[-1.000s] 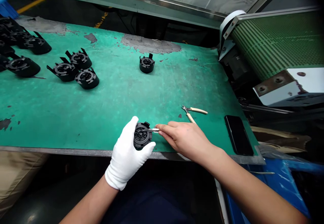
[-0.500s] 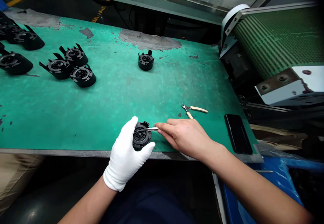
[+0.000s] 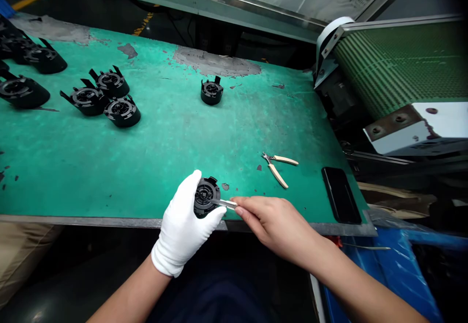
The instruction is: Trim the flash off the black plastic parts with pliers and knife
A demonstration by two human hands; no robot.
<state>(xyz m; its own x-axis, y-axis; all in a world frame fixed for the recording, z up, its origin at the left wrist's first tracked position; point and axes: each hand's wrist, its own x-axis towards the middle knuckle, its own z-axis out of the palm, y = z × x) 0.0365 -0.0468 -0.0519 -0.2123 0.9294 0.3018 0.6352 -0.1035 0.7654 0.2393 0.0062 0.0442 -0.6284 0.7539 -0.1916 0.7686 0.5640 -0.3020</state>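
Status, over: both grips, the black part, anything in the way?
Left grip, gloved, around black part. Right grip pinching slim tool, tip over the part's face. Cutters and phone lie apart; no obstruction seen.

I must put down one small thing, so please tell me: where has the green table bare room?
Bare room lies on the green table between the three-part group and the lone part, and between that and the pliers. Crowded: the far-left black parts, and around the left hand and right hand.
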